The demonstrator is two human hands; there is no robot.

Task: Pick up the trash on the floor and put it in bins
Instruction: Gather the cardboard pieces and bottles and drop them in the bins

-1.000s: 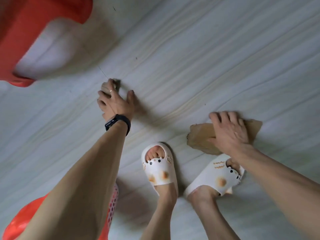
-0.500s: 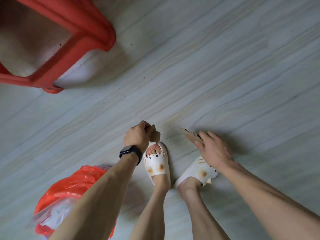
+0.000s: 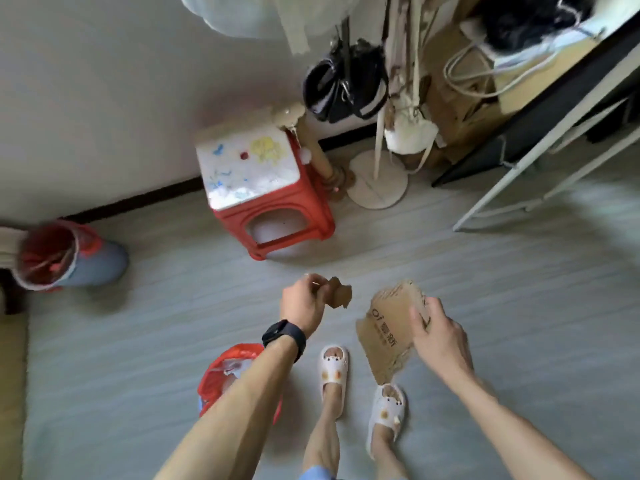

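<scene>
My left hand (image 3: 303, 303), with a black watch on the wrist, pinches a small torn scrap of brown cardboard (image 3: 339, 295) above the floor. My right hand (image 3: 438, 336) grips a larger torn cardboard piece (image 3: 384, 329) with printed characters, held above my feet. One bin lined with a red bag (image 3: 221, 377) stands on the floor below my left forearm, partly hidden by it. A second bin with a red liner (image 3: 65, 258) stands at the far left by the wall.
A red plastic stool (image 3: 270, 192) with a white top stands ahead near the wall. Behind it are a coat stand base (image 3: 377, 181) with hanging bags, cardboard boxes and a black-and-white table frame (image 3: 540, 140) at the right. My feet wear white slippers (image 3: 333, 370).
Both hands have lifted from the floor, each carrying its cardboard piece. The view has risen, bringing the stool, wall and both bins into sight.
</scene>
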